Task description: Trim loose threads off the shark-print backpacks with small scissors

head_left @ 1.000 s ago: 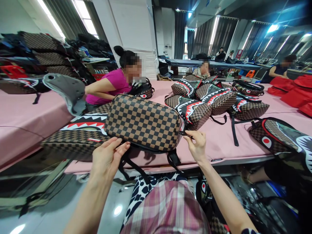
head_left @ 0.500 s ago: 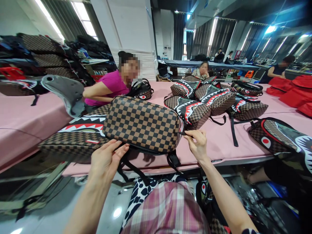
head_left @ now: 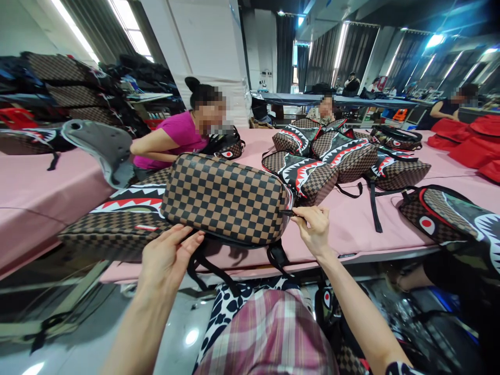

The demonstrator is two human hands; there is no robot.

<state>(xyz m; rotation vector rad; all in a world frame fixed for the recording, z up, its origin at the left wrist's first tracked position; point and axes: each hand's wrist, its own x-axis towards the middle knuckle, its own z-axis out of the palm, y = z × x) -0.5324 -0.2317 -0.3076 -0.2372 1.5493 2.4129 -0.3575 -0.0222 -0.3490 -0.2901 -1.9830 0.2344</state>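
A brown-and-black checkered backpack [head_left: 224,198] lies in front of me with its checkered base turned towards me. My left hand [head_left: 167,255] has its fingers at the lower left edge of this backpack, holding it there; some fingertips are hidden by the edge. At the right end of the base, my right hand [head_left: 312,225] pinches a small, slim dark tool [head_left: 288,212], its tip against the checkered surface. I cannot make out its exact kind. Black straps [head_left: 213,271] hang below the backpack over the table edge. Another checkered backpack [head_left: 113,229] with shark teeth lies close on the left.
The pink-covered table [head_left: 250,263] carries several shark-mouth backpacks [head_left: 308,177] beyond my right hand. One more backpack [head_left: 433,219] lies at the right edge. A person in a magenta shirt [head_left: 177,133] sits across the table. Red bags [head_left: 469,143] are piled far right.
The small tool in my right hand now reaches slightly further over the base's right end. My left hand keeps its place on the backpack. The person opposite has turned their head.
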